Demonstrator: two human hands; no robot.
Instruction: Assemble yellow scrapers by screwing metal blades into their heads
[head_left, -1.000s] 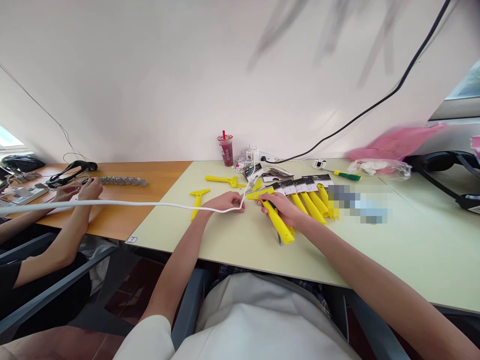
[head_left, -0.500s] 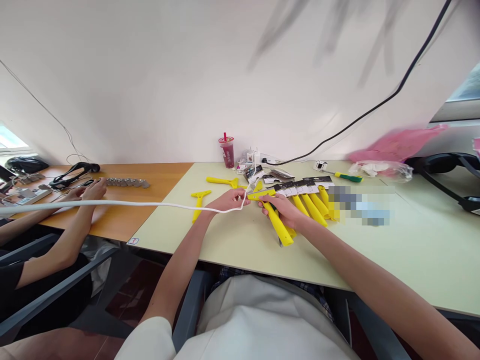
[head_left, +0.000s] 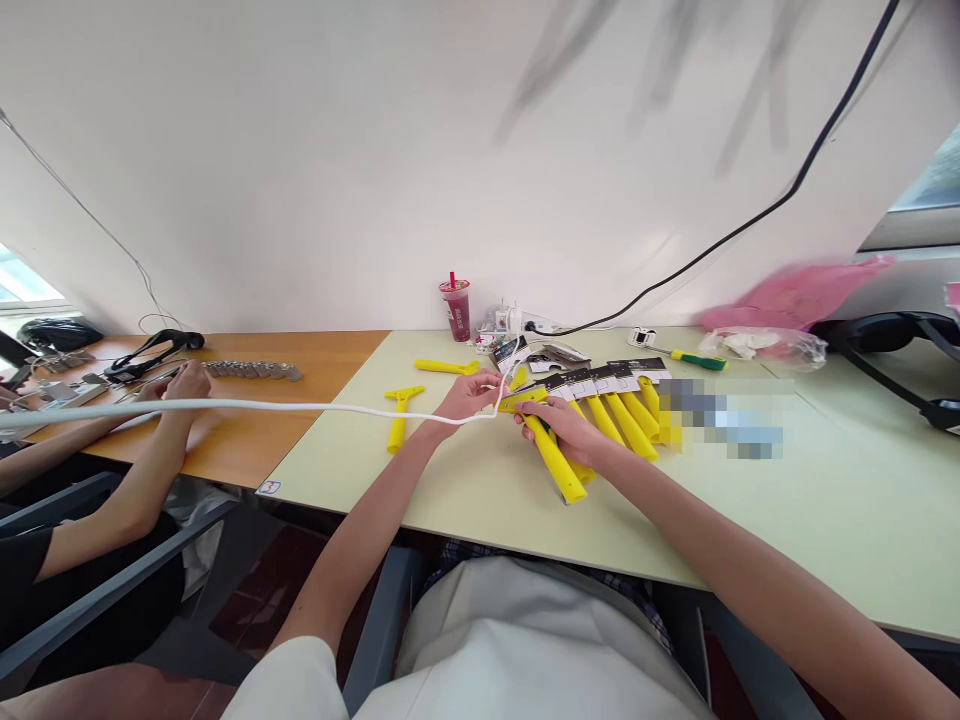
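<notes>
My right hand is wrapped round a yellow scraper near its head, the handle slanting down toward the table's front edge. Close by the left end of the scraper's head is my left hand, its thumb and fingers pinched together; what they hold is too small to make out. A white cable passes in front of the left hand. Under and beside my right hand lie several yellow scrapers with black-and-white cards on their heads. Two bare yellow scrapers, one upright T-shaped and one lying crosswise, are to the left.
A cup with a red straw stands by the wall beside a power strip. A green-handled screwdriver and a pink bag are at the back right. On the left, a co-worker's hands are over the wooden table.
The view has shifted slightly. My left fingers have lifted a little at the scraper's head, while my right hand keeps its hold.
</notes>
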